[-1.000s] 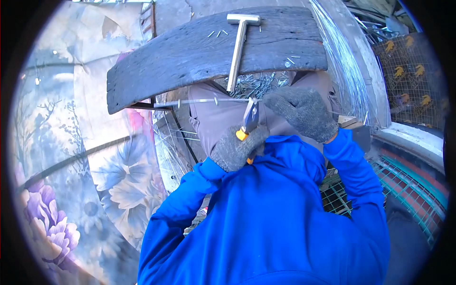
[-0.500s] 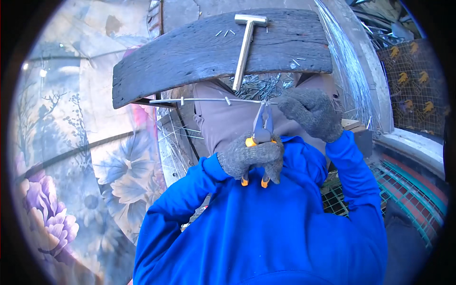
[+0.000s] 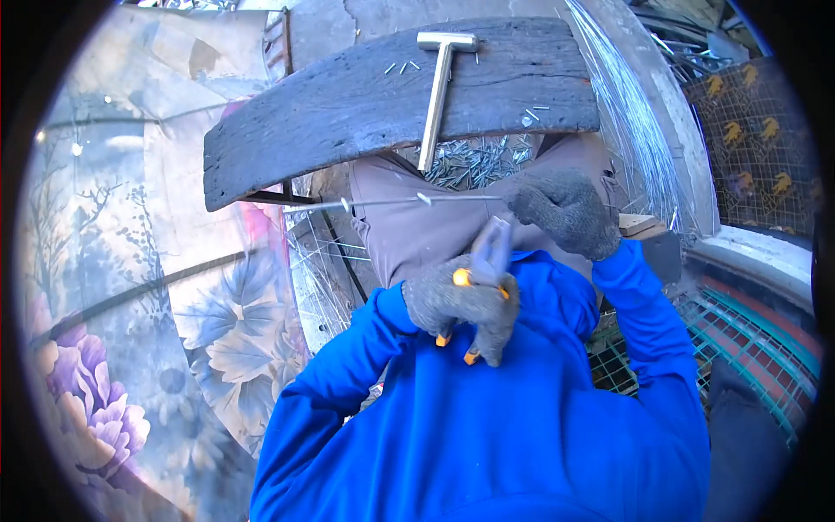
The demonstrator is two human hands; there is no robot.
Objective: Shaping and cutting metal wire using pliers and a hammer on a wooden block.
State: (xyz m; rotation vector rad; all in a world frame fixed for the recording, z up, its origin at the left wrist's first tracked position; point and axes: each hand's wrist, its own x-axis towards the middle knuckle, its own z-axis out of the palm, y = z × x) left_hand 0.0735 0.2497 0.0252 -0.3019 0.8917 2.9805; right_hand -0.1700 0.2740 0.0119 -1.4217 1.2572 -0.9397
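My left hand (image 3: 463, 304), in a grey knit glove, is closed round pliers (image 3: 493, 248) with orange-trimmed handles. The pliers' jaws are motion-smeared and sit just below the rod, apart from it. My right hand (image 3: 567, 213), gloved the same, pinches the right end of a thin metal rod (image 3: 383, 204). That rod runs leftward over my lap, with two small short pieces across it. Its far left end reaches under the front edge of a dark wooden plank (image 3: 365, 113).
A metal hammer (image 3: 439, 96) lies on the plank among a few short cut metal pieces (image 3: 402, 68). Beneath the plank's front edge is a heap of metal bits (image 3: 483, 161). Long wires (image 3: 631, 113) run along the right, near a green wire grid (image 3: 739, 348).
The pliers in my left hand have come away from the rod, down toward my body. My right hand keeps its hold, and the rod's left part has dipped slightly.
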